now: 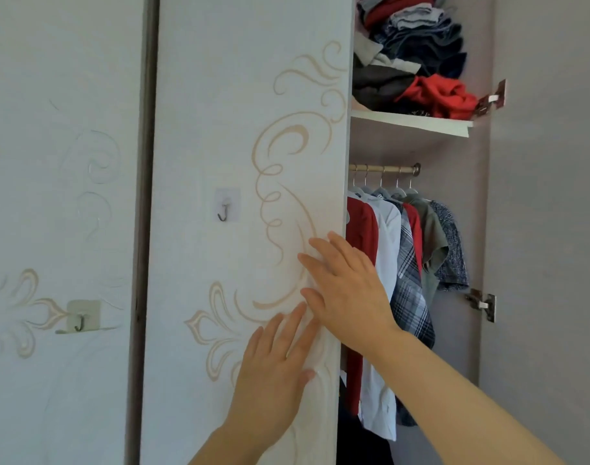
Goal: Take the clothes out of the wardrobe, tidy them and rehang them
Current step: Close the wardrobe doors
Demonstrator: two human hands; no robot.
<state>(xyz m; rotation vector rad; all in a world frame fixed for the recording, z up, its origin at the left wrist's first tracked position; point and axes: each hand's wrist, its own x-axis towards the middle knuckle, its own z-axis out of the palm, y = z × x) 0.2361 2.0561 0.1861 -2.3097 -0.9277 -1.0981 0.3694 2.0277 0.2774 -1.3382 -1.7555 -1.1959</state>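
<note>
While both hands (L (280, 360), R (345, 286)) press flat, fingers spread, on wardrobe door (239, 129), shirts (407, 260) hang w/ hangers.

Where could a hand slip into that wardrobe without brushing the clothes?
Free: the strip between the last patterned shirt and the right wall, and the band between the shelf and the rail. Crowded: the shirts packed against the door edge, and the pile on the shelf.

Upper shelf (411, 121): heaped folded clothes (417, 45), red garment (437, 94) at front. Rail (384, 168) below: hung shirts (407, 263).
</note>
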